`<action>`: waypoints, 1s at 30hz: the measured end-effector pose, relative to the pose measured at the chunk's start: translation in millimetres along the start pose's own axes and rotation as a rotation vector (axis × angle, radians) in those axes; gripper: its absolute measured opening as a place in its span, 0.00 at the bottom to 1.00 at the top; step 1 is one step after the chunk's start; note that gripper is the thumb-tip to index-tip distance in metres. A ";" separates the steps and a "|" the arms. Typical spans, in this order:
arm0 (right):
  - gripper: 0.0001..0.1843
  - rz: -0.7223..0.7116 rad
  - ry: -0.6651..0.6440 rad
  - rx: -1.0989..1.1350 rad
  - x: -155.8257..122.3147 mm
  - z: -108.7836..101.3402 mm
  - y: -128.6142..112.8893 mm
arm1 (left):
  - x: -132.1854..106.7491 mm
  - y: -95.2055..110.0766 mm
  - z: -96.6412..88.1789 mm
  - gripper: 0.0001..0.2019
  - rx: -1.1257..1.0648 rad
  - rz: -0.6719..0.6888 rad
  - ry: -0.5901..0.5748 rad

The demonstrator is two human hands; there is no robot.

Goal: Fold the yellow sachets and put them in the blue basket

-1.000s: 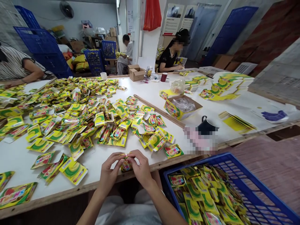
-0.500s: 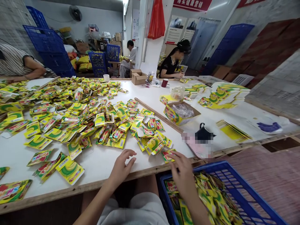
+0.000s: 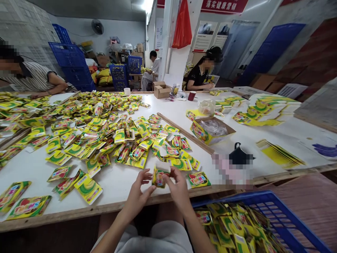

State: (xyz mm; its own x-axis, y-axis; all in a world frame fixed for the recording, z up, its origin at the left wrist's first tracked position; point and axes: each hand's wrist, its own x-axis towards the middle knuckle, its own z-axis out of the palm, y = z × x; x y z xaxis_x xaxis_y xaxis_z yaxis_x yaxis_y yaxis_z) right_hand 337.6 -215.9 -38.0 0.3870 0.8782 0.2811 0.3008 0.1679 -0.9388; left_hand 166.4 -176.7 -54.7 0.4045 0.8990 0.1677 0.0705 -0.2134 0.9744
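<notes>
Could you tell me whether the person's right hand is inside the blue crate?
No, the right hand and left hand hold a small packet over the near edge of the table, outside the blue crate.

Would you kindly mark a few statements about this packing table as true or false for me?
1. The left hand and the right hand together hold one packet over the table edge. True.
2. The blue crate is empty. False: the blue crate holds many yellow packets.
3. A red cup stands on the table's far side. True.
4. The cardboard box sits left of the packet heap. False: the cardboard box sits right of the packet heap.
</notes>
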 end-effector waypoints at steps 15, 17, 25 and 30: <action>0.22 0.120 -0.148 0.275 -11.4 59.2 5.8 | -2.1 -10.9 -27.4 0.20 -0.208 -0.164 -0.034; 0.19 0.104 -0.186 0.245 -11.4 59.5 4.3 | -3.4 -10.3 -26.9 0.24 -0.220 -0.132 0.007; 0.19 0.128 -0.268 0.112 -11.8 50.7 4.9 | -8.3 -2.0 -32.1 0.23 -0.345 -0.125 0.090; 0.17 0.214 -0.217 0.159 -19.5 48.9 7.0 | -7.0 -3.0 -38.7 0.28 -0.500 -0.152 0.242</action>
State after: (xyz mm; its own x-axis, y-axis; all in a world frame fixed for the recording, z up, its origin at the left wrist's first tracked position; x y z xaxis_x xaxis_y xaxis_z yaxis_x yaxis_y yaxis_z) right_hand 289.5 -210.0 -59.7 0.2267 0.9731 0.0418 0.0870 0.0225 -0.9960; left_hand 128.0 -167.5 -53.0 0.1993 0.9799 -0.0078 -0.3524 0.0791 0.9325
